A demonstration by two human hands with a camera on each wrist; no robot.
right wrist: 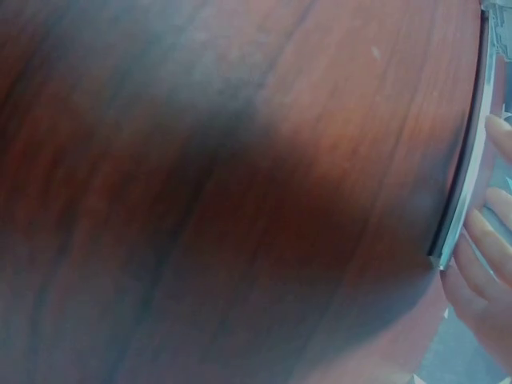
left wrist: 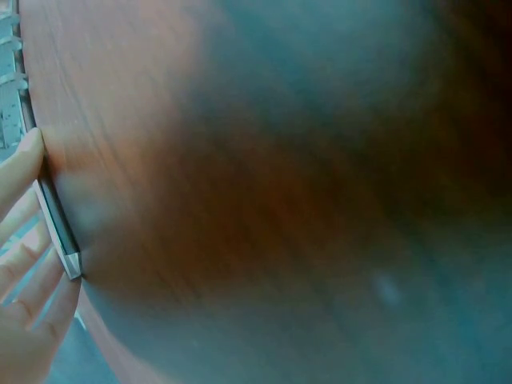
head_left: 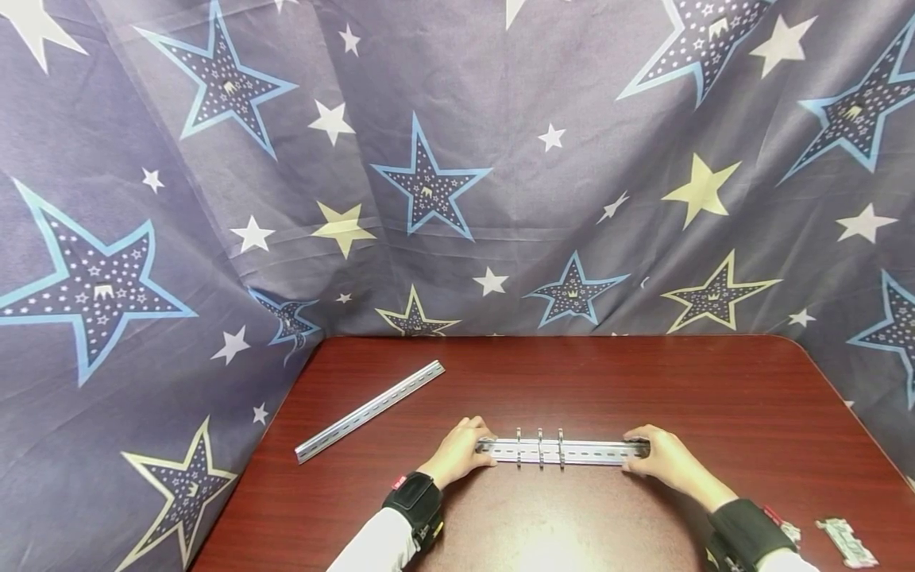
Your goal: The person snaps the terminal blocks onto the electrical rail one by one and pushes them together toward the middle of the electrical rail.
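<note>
A slotted metal DIN rail [head_left: 596, 453] lies across the front middle of the table, left to right. Three narrow upright clips [head_left: 541, 449] sit across it, left of its middle. My left hand [head_left: 460, 454] holds the rail's left end, thumb on the near edge and fingers on the far side. At the opposite end, my right hand [head_left: 666, 458] grips the rail the same way. The left wrist view catches the rail's end [left wrist: 72, 264] beside the fingers. In the right wrist view the rail's edge [right wrist: 466, 184] runs along the thumb and fingers.
A second slotted rail [head_left: 370, 411] lies diagonally at the table's back left. Pale, small terminal-block-like parts [head_left: 847, 543] rest at the front right, partly behind the right wrist strap [head_left: 750, 534]. A star-patterned curtain [head_left: 457, 159] hangs behind the wooden table [head_left: 572, 373].
</note>
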